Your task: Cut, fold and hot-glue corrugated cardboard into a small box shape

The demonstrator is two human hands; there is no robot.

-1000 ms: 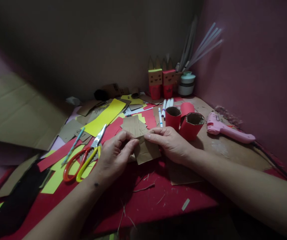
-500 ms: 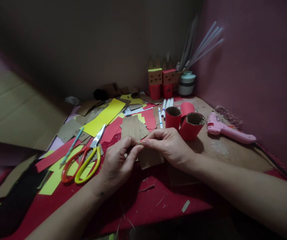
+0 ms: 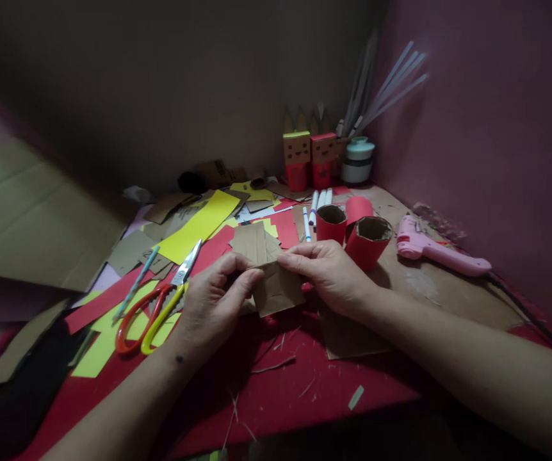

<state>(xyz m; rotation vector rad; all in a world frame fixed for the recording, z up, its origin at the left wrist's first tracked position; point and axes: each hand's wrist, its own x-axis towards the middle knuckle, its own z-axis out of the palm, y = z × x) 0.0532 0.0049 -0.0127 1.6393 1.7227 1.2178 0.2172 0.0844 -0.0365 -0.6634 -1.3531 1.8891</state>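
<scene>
Between my two hands is a small piece of brown cardboard [image 3: 278, 288], pinched along its upper edge and hanging toward me. My left hand [image 3: 221, 294] grips its left corner with thumb and forefinger. At the upper right corner, my right hand [image 3: 324, 272] has its thumb and fingers closed on the same piece. Behind it lies another cardboard strip [image 3: 251, 242]. Scissors [image 3: 161, 307] with one red and one yellow handle rest left of my left hand. Red-covered cardboard tubes, one standing [image 3: 331, 224] and one tilted [image 3: 368, 246], are just beyond my right hand.
A pink glue gun [image 3: 437, 246] lies at the right, its cord trailing off. Yellow paper [image 3: 196, 227], red paper and cardboard scraps spread over the left and back. Markers [image 3: 313, 208], two box-headed figures [image 3: 296, 157] and a lidded jar [image 3: 357, 160] stand toward the back.
My hands have moved slightly apart. The cardboard piece has turned, so its broad face now shows between them instead of mostly its edge.
</scene>
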